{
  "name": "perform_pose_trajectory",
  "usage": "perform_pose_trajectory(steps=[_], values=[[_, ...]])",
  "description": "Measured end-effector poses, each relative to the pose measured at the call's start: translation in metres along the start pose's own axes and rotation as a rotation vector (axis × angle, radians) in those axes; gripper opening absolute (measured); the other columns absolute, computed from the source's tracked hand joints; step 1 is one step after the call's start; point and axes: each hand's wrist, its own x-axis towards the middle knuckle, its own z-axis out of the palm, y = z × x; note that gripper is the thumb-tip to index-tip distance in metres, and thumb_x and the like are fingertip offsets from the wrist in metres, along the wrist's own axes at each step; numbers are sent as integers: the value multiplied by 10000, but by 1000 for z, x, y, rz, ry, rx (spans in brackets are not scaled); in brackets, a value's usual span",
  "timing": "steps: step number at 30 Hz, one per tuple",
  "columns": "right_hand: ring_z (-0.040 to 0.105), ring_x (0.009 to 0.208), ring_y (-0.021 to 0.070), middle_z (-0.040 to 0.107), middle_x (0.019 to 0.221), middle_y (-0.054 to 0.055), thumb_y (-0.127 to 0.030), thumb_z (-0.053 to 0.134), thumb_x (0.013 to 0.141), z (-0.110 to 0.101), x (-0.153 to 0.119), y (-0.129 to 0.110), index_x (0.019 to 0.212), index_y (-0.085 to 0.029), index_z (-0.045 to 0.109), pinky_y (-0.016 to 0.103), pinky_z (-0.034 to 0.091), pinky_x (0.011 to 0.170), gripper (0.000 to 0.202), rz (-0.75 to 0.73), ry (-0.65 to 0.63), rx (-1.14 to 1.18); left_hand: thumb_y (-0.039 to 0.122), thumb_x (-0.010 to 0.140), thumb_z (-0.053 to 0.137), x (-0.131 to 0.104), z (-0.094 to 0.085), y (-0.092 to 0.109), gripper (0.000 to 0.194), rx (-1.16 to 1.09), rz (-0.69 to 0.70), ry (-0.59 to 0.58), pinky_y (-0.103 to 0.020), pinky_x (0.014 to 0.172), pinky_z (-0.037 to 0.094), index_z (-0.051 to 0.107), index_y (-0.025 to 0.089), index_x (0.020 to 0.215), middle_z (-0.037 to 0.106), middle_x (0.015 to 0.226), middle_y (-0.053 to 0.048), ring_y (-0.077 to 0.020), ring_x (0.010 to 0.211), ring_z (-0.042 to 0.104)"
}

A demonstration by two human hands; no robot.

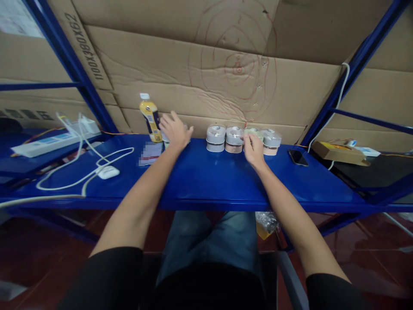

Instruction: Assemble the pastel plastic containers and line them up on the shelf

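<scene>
Along the back of the blue table stand small rounded clear-lidded containers in stacks of two, among them a grey stack (pixel 215 138) and a grey-over-brown stack (pixel 234 140). My right hand (pixel 253 148) has its fingers curled at a green-topped container (pixel 252 131), whose lower part it covers. To the right of that hand is a grey-over-tan stack (pixel 271 141). My left hand (pixel 176 131) is spread, thumb apart, in front of another container (pixel 165 140) that it mostly hides; whether it touches this is unclear.
A yellow drink bottle (pixel 150 118) and a flat pad (pixel 151 153) stand left of my left hand. Farther left are a white cable with a white case (pixel 109 172) and a power strip (pixel 48 144). A phone (pixel 298 157) and cardboard box (pixel 338 153) lie right. Cardboard (pixel 155 64) walls the back.
</scene>
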Motion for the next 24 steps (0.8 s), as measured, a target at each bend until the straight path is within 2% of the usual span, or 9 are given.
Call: perform_pose_trajectory(steps=[2, 4, 6, 8, 11, 15, 18, 22, 24], values=[[658, 882, 262, 693, 849, 88, -704, 315, 1115, 0, 0, 0, 827, -255, 673, 457, 535, 882, 642, -1, -13, -4, 546, 892, 890, 11, -3, -22, 1115, 41, -85, -45, -697, 1259, 221, 277, -17, 1634, 310, 1685, -356, -525, 1558, 318], [661, 883, 266, 689, 839, 88, -702, 317, 1114, 0, -1, -1, 816, -253, 670, 460, 536, 881, 645, -1, -20, -3, 658, 847, 897, 18, -2, -39, 1158, 7, -151, -131, -715, 1220, 277, 325, -28, 1584, 383, 1620, -369, -531, 1510, 384], [661, 881, 268, 679, 812, 81, -708, 322, 1110, 0, -1, 0, 815, -251, 674, 460, 539, 882, 648, 4, -19, -5, 754, 816, 872, 21, 0, -48, 1122, -51, -179, -199, -717, 1188, 340, 411, 5, 1514, 451, 1558, -347, -530, 1470, 442], [663, 879, 265, 678, 803, 74, -707, 332, 1107, 0, -1, 1, 829, -250, 688, 455, 544, 888, 643, 15, -18, -5, 754, 792, 886, 20, 1, -52, 1046, -93, -162, -192, -724, 1173, 380, 472, 53, 1448, 481, 1527, -318, -527, 1443, 484], [669, 884, 266, 692, 830, 82, -676, 359, 1109, -2, 0, 2, 844, -245, 702, 469, 555, 906, 612, 37, -28, 3, 612, 785, 939, 13, -5, -51, 958, -148, -47, -72, -726, 1175, 414, 473, 75, 1427, 490, 1519, -293, -504, 1414, 523], [683, 901, 274, 709, 906, 102, -644, 463, 1078, -3, -1, -3, 894, -239, 714, 482, 579, 892, 510, 54, -57, 28, 537, 752, 940, -12, -20, -42, 969, -311, 305, 8, -647, 1233, 432, 445, 154, 1491, 532, 1521, -232, -455, 1447, 525], [711, 1032, 294, 731, 1122, 127, -672, 638, 977, -2, -4, -9, 1136, -238, 734, 482, 598, 944, 472, -33, -140, 79, 568, 692, 946, -47, -28, -27, 1072, -434, 552, -142, -643, 1246, 437, 416, 181, 1539, 564, 1537, -208, -448, 1450, 552], [586, 1431, 389, 629, 1519, 164, -711, 864, 764, 1, -13, -17, 1478, -248, 622, 561, 487, 1208, 885, -190, -425, 76, 537, 664, 946, -94, -24, -5, 1146, -536, 656, -427, -621, 1205, 494, 381, 164, 1588, 577, 1556, -234, -451, 1422, 604], [562, 1464, 424, 611, 1563, 173, -714, 908, 699, 5, -17, -19, 1548, -235, 582, 603, 453, 1237, 1027, -189, -579, 51, 518, 649, 951, -107, -17, 0, 1157, -577, 656, -531, -625, 1188, 509, 381, 177, 1596, 586, 1556, -233, -458, 1419, 612]])
